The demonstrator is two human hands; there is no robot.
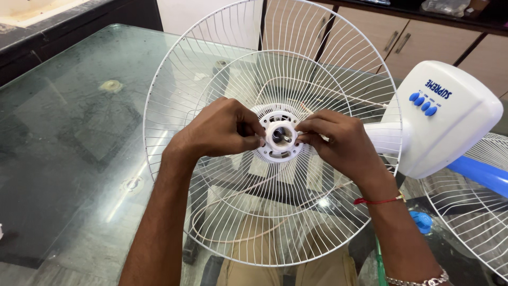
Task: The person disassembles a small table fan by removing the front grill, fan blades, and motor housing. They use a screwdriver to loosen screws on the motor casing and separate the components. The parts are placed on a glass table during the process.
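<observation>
Both hands meet at the middle of a white wire fan guard (222, 69) standing over a glass table (69, 132). The left hand (222, 130) and right hand (338, 140) each pinch the rim of a white plastic ring nut (280, 135) seated on the guard's hub, fingertips closed on it from either side, a metal shaft showing in its centre. Behind the guard, to the right, sits the white fan body (450, 127) with blue buttons (423, 103). A blue blade (484, 175) and a second wire guard (476, 212) lie at the far right. Wooden cabinets (423, 37) stand beyond.
</observation>
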